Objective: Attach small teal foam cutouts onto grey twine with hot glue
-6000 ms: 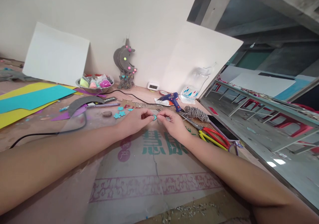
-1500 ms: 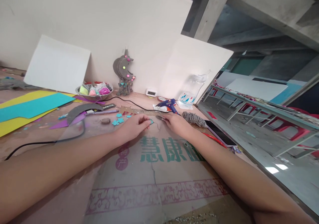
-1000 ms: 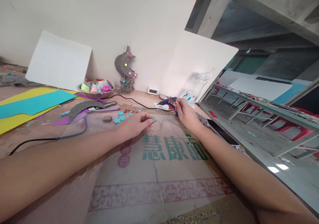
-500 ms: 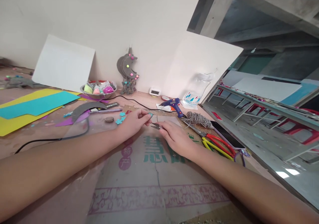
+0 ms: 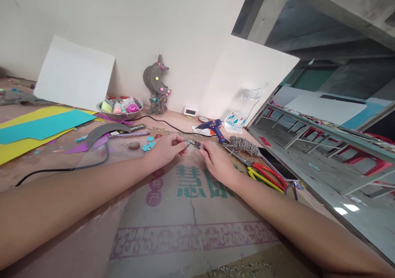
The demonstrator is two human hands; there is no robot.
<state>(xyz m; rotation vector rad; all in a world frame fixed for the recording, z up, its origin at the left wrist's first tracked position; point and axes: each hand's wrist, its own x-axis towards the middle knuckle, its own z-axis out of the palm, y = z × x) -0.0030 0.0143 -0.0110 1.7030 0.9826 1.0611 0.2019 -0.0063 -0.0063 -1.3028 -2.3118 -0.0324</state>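
Observation:
My left hand (image 5: pixel 166 149) pinches a small teal piece (image 5: pixel 187 142) between thumb and fingertips, most of it covered by them. My right hand (image 5: pixel 217 159) is closed around small scissors (image 5: pixel 196 144), whose dark metal blades point left and reach the teal piece. The handles are hidden in my palm. Both hands are over a clear sheet on printed cardboard (image 5: pixel 173 212). Light-blue flower-shaped cutouts (image 5: pixel 148 144) lie just left of my left hand, beside a small brownish lump (image 5: pixel 133 145).
A blue glue gun (image 5: pixel 212 126), a bundle of grey cord (image 5: pixel 243 146), red-and-yellow-handled pliers (image 5: pixel 268 175) and a phone (image 5: pixel 277 162) lie to the right. Behind are a bowl (image 5: pixel 120 115), a crescent-moon ornament (image 5: pixel 156 80) and a plastic jug (image 5: pixel 240 111). Coloured sheets (image 5: pixel 46 127) lie left.
The scissors have come up to the teal piece, with their blades now at it rather than below it. My left hand keeps its pinch. The view has shifted slightly.

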